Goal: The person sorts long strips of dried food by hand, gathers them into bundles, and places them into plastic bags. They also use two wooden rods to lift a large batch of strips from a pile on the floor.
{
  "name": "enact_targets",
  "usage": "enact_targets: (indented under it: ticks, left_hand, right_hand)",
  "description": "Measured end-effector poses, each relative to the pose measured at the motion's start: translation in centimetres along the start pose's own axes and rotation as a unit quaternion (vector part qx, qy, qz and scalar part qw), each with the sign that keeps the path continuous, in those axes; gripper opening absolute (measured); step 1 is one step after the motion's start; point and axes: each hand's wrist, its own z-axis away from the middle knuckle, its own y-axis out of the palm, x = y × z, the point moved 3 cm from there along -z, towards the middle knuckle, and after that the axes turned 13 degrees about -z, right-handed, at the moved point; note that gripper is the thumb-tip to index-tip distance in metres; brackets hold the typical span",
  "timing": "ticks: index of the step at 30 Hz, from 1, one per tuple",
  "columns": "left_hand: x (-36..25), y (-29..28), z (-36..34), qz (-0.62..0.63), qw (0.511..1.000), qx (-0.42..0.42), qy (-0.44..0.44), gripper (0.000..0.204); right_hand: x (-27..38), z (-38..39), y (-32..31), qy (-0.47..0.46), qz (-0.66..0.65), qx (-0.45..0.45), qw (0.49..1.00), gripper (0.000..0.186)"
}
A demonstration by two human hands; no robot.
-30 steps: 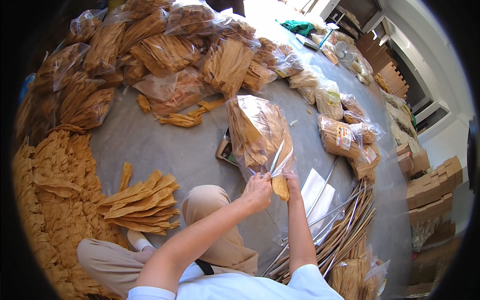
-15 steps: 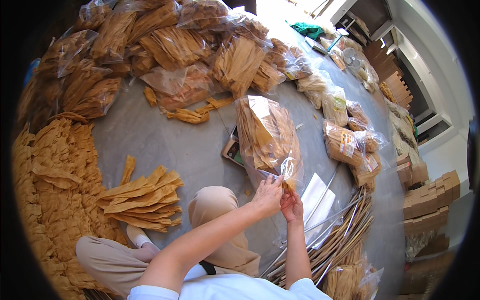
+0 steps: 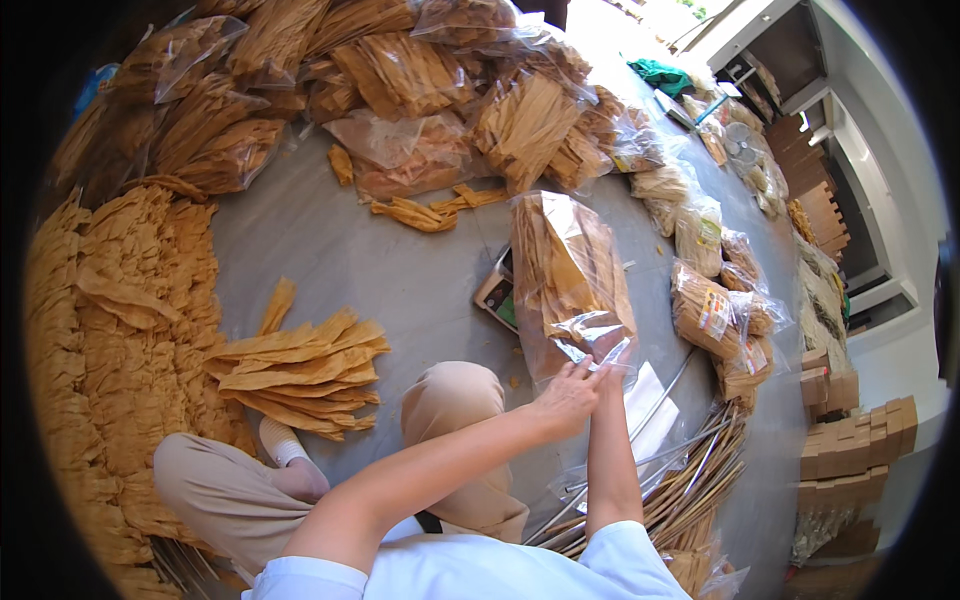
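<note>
My left hand (image 3: 562,403) is closed on the crinkled mouth of a clear plastic bag (image 3: 565,260) full of long, flat, wrinkled tan dried sheets. My right hand (image 3: 606,384) touches the same end just to the right, its fingers mostly hidden by the plastic and my left hand. Behind the bag, a boxy device (image 3: 494,292) rests on the floor. A loose fan of tan strips (image 3: 295,372) lies left of my bent knee, beside a wide mat-like heap of similar sheets (image 3: 130,370).
Filled bags (image 3: 400,75) are piled across the back and along the right (image 3: 705,310). Long rods (image 3: 685,475) and a white sheet (image 3: 650,405) lie by my right arm. Cardboard stacks (image 3: 855,440) stand at far right, with a fan (image 3: 738,143) farther back.
The tan piece that stuck out of the bag's mouth is no longer visible outside it. My hands have drawn together there, and the view has shifted, moving the bag rightward in the picture.
</note>
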Motion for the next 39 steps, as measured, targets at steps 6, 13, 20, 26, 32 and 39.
enact_targets:
  ticks: [6, 13, 20, 26, 32, 39]
  left_hand:
    - [-1.3, 1.7, 0.3, 0.021, 0.999, 0.026, 0.004, 0.014]
    - [-0.1, -0.1, 1.6, 0.021, 0.996, 0.021, 0.086, 0.009]
    - [0.7, -0.9, 2.3, 0.023, 0.996, 0.018, 0.08, 0.008]
    - [1.0, -0.8, 2.7, 0.021, 0.997, 0.015, 0.07, 0.007]
    - [0.6, -2.4, 3.3, 0.012, 0.997, 0.02, 0.075, 0.014]
    - [4.4, -11.7, 13.0, 0.072, 0.94, -0.331, -0.035, 0.055]
  right_hand:
    - [-2.7, 6.4, -12.6, -0.006, 0.103, -0.043, 0.994, 0.033]
    - [-4.5, 18.5, -24.5, 0.146, 0.397, -0.21, 0.881, 0.028]
    - [-6.3, 20.3, -26.2, 0.206, 0.43, -0.185, 0.859, 0.024]
    - [-8.6, 19.4, -22.9, 0.196, 0.416, -0.102, 0.882, 0.023]
    - [-9.5, 19.1, -18.5, 0.145, 0.43, -0.018, 0.891, 0.028]
    - [-6.9, 16.6, -2.5, -0.217, 0.395, 0.094, 0.887, 0.072]
